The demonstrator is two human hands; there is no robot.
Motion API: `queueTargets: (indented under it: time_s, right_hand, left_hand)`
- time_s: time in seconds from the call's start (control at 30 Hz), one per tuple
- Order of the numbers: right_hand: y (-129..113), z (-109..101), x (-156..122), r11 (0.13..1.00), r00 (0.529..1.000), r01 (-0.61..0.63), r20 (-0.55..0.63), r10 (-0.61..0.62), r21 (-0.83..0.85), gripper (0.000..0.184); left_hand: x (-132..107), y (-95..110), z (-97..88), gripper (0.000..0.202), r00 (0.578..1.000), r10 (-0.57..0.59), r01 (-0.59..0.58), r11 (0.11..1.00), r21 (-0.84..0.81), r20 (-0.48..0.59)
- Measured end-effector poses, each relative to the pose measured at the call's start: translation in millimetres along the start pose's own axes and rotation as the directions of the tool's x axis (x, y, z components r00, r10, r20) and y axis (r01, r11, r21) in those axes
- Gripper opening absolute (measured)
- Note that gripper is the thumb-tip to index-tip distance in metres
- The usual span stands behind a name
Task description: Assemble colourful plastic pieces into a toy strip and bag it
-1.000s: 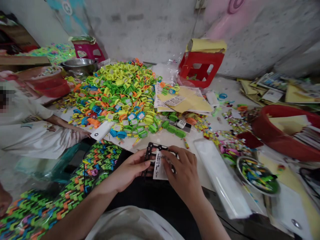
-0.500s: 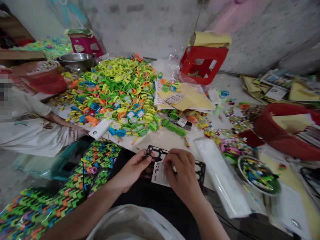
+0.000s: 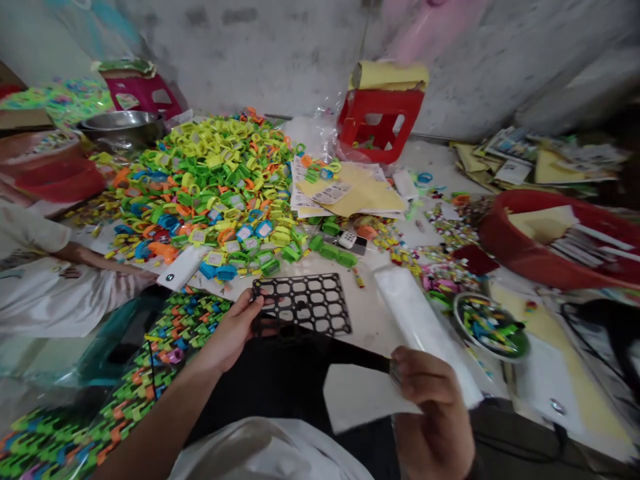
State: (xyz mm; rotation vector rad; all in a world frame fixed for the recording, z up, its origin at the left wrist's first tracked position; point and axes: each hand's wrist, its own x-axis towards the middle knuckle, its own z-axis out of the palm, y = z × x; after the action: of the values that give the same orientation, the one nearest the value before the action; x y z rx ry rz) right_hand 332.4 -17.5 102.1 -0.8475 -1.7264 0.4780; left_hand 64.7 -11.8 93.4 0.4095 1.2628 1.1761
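My left hand (image 3: 230, 333) grips the left edge of a black plastic grid frame (image 3: 305, 303) with many open cells, lying flat at the near edge of the work surface. My right hand (image 3: 433, 393) is lower right, closed on a white paper sheet (image 3: 357, 397) that it has pulled away from the grid toward my lap. Just right of the grid lies a long white plastic sleeve (image 3: 420, 323).
A big heap of yellow, green, orange and blue plastic pieces (image 3: 210, 187) fills the middle. Yellow label sheets (image 3: 350, 193), a red stool (image 3: 380, 123), a red basin (image 3: 555, 243) and a small bowl of bits (image 3: 493, 327) stand around. Another person's arm (image 3: 85, 257) rests at left.
My right hand has pulled the white sheet off the grid and down to the right. The bare grid now shows in my left hand. The view shifted right.
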Motion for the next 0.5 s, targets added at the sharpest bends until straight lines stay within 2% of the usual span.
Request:
queueTargets:
  time_s: [0.07, 0.17, 0.27, 0.37, 0.43, 0.5]
  right_hand:
    - [4, -7, -3, 0.99, 0.988, -0.12, -0.086, 0.126, 0.076, 0.01]
    - [16, -9, -8, 0.981, 0.977, -0.189, -0.095, 0.193, 0.045, 0.034]
    - [25, -8, -16, 0.973, 0.99, -0.121, 0.052, 0.134, -0.199, 0.066]
    - [24, -6, -28, 0.916, 0.959, -0.008, 0.257, 0.12, -0.401, 0.084]
    - [19, -4, -38, 0.911, 0.926, 0.045, 0.359, 0.116, -0.409, 0.083]
    - [14, -3, -48, 0.919, 0.903, 0.066, 0.414, 0.11, -0.388, 0.072]
  left_hand:
    - [1, -1, 0.4, 0.035, 1.0, 0.009, -0.01, 0.999, 0.038, 0.013]
    - [1, -3, 3.5, 0.039, 0.997, -0.037, 0.031, 0.996, 0.087, 0.064]
    - [-1, -7, 10.9, 0.038, 0.99, -0.099, 0.089, 0.991, 0.099, 0.1]
    - [-2, -13, 20.1, 0.034, 0.981, -0.159, 0.149, 0.984, 0.093, 0.11]
    - [-2, -19, 24.9, 0.035, 0.97, -0.216, 0.203, 0.972, 0.119, 0.113]
    - [-2, -27, 28.0, 0.037, 0.957, -0.269, 0.249, 0.955, 0.163, 0.11]
